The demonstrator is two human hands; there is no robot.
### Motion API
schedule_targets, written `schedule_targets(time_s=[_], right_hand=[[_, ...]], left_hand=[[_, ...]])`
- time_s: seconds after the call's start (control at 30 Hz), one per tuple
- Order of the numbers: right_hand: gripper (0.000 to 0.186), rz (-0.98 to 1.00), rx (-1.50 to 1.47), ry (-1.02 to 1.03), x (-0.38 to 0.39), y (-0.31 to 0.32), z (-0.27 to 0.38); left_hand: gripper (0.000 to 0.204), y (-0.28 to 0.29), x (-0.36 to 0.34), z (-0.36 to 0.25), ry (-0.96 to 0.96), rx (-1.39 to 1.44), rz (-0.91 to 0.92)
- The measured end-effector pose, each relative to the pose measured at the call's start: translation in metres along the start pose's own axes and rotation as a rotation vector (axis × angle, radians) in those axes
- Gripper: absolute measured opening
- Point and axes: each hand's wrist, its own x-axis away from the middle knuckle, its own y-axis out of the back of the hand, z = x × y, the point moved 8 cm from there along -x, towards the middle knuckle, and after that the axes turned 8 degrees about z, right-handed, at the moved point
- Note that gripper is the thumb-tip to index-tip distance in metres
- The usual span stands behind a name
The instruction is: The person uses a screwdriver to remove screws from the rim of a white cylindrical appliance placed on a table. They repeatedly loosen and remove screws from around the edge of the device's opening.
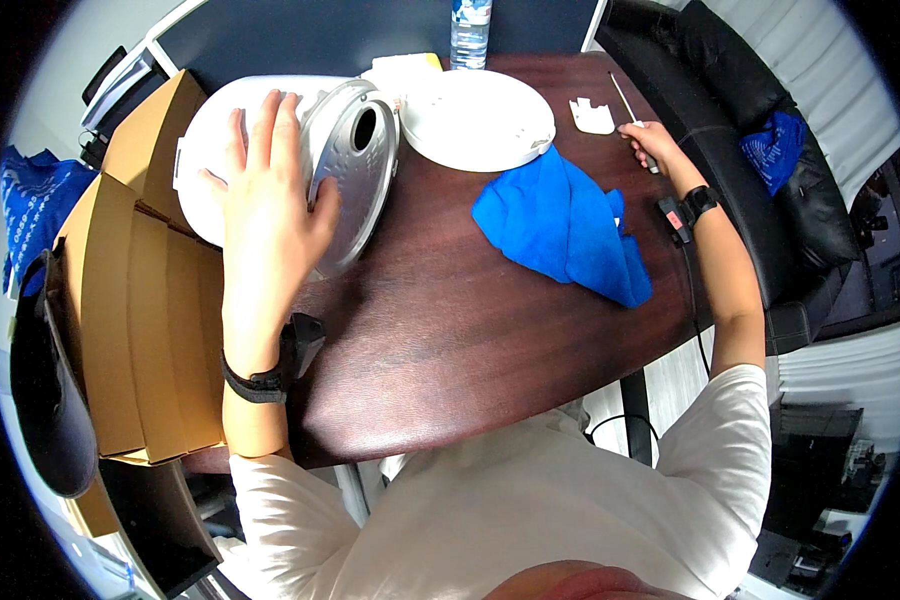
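Observation:
My left hand [270, 210] lies with fingers spread over a white rounded appliance body [202, 185] at the left of the table. Against its right side leans a silver metal disc [370, 190] with a dark oval hole; my left thumb is close to it. At the table's right edge, my right hand [650, 143] is closed round a screwdriver [623, 97], its thin shaft pointing away from me. Just left of that hand lies a small white plastic piece [592, 117]. A round white cover [478, 120] sits at the back middle, and a crumpled blue cloth [565, 228] touches its near edge.
A water bottle [470, 35] stands at the back by a dark partition [360, 35]. Beside it lies a yellow-and-white item [407, 65]. An open cardboard box [140, 320] flanks the table's left side. A black sofa [710, 110] is to the right.

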Motion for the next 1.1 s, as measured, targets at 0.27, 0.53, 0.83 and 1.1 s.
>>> schedule_targets(time_s=[0.27, 0.53, 0.83, 1.1], right_hand=[[0.027, 0.003, -0.192, 0.006, 0.004, 0.008, -0.013], [0.029, -0.001, -0.286, 0.133, 0.057, 0.016, 0.007], [0.03, 0.383, -0.243, 0.475, 0.18, -0.147, 0.13], [0.023, 0.578, -0.187, 0.541, 0.193, -0.218, 0.172]], left_hand=[[0.076, 0.001, 0.0, 0.002, -0.016, 0.035, -0.007], [0.071, 0.007, -0.003, 0.004, -0.073, 0.153, 0.048], [0.062, 0.027, -0.001, 0.032, -0.054, 0.27, -0.044], [0.08, 0.048, 0.012, 0.037, -0.104, 0.387, -0.126]])
